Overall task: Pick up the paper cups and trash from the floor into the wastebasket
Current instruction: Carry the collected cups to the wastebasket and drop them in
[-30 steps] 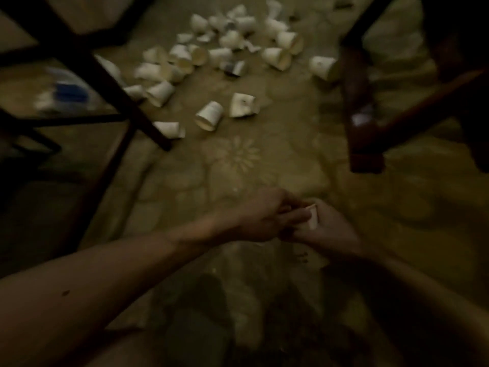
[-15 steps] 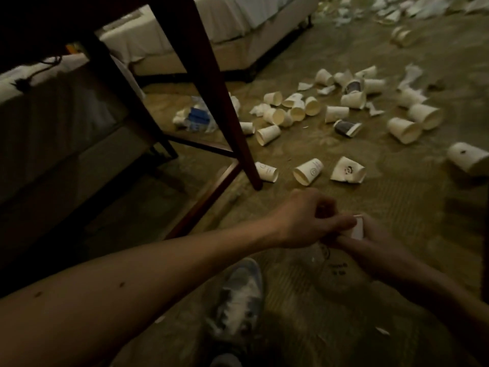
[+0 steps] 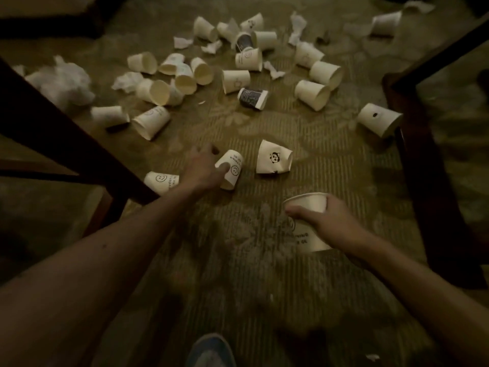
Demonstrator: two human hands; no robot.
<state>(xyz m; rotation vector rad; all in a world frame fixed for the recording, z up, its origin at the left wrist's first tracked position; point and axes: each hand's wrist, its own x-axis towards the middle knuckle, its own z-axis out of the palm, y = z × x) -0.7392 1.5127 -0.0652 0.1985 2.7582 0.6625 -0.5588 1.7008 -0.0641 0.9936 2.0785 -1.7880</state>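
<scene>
Several white paper cups lie scattered over the patterned carpet. My left hand [image 3: 205, 166] reaches forward and grips a smiley-face cup [image 3: 232, 168] lying on its side, thumb on its wall. My right hand [image 3: 326, 221] holds an upright paper cup [image 3: 308, 207] above the floor, fingers round its side. A crushed panda-print cup [image 3: 274, 160] lies just right of the left hand. Another smiley cup [image 3: 161, 181] rests by the chair leg. A dark cup [image 3: 252, 98] lies farther off. No wastebasket is in view.
A dark wooden chair leg [image 3: 66, 144] slants across the left, and another furniture frame [image 3: 423, 168] stands on the right. Crumpled tissue [image 3: 66, 83] and paper scraps [image 3: 297, 27] lie among the far cups. My shoe [image 3: 211, 350] shows at the bottom edge.
My hands were together on one cup; now they have parted. The left hand has reached forward to the smiley cup, the right holds its cup upright. The view swung toward the cups.
</scene>
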